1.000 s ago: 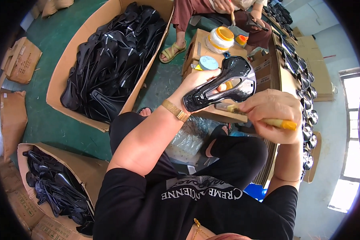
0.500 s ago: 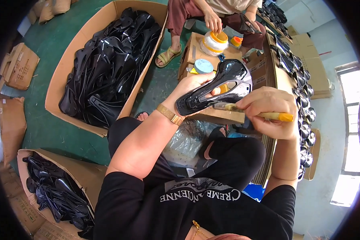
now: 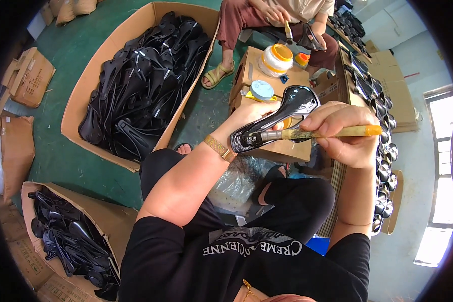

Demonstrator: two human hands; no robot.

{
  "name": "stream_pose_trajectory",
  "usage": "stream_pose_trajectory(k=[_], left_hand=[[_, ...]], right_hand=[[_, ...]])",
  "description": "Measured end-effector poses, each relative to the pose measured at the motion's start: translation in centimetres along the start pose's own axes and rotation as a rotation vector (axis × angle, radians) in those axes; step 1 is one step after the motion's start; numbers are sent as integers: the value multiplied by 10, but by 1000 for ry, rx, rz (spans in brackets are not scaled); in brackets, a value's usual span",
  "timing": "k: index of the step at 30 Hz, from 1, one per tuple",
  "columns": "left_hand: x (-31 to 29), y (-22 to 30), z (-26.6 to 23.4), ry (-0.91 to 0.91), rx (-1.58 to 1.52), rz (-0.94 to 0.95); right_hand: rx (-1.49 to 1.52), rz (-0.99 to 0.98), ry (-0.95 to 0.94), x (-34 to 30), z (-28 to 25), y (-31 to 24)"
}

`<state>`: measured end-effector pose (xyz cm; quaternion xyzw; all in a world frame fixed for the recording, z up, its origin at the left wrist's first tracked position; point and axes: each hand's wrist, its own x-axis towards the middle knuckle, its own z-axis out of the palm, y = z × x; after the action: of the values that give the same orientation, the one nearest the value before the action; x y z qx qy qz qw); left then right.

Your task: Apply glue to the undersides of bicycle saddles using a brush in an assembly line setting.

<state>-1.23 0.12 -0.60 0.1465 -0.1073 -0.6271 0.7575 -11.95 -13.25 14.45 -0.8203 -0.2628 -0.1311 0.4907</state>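
Note:
My left hand (image 3: 250, 116) holds a glossy black bicycle saddle shell (image 3: 300, 98) from its far side, partly hidden behind it. The shell is tilted, its narrow end towards my wrist and its wide end up to the right. It has an open slot along the middle and shines as if wet. In my right hand (image 3: 345, 132) is a paintbrush (image 3: 299, 134) with a yellowish handle and an orange tip, gripped between thumb and fingers. The dark bristles touch the shell's narrow end.
A carton (image 3: 293, 149) beyond my hands bears a white jar (image 3: 275, 61) and a pale blue lid (image 3: 261, 90). Across it, a co-worker's hand (image 3: 277, 13) holds another brush. Boxes of black shells (image 3: 141, 80) stand left; more shells (image 3: 381, 128) line the right.
My right hand has brought the brush leftwards, from the shell's lower right edge onto its narrow end. The shell has shifted slightly down and right. The co-worker's hand has left the jar with a brush.

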Motion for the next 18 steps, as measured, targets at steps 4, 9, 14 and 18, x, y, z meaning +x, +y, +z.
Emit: stream_pose_trajectory(k=[4, 9, 14, 18], left_hand=[[2, -2, -13, -40, 75, 15], [-4, 0, 1, -149, -91, 18], [-12, 3, 13, -17, 26, 2], [-13, 3, 21, 118, 59, 5]], right_hand=[[55, 119, -55, 7, 5, 0], [21, 198, -76, 13, -2, -1], [1, 240, -101, 16, -12, -2], [4, 257, -138, 18, -14, 2]])
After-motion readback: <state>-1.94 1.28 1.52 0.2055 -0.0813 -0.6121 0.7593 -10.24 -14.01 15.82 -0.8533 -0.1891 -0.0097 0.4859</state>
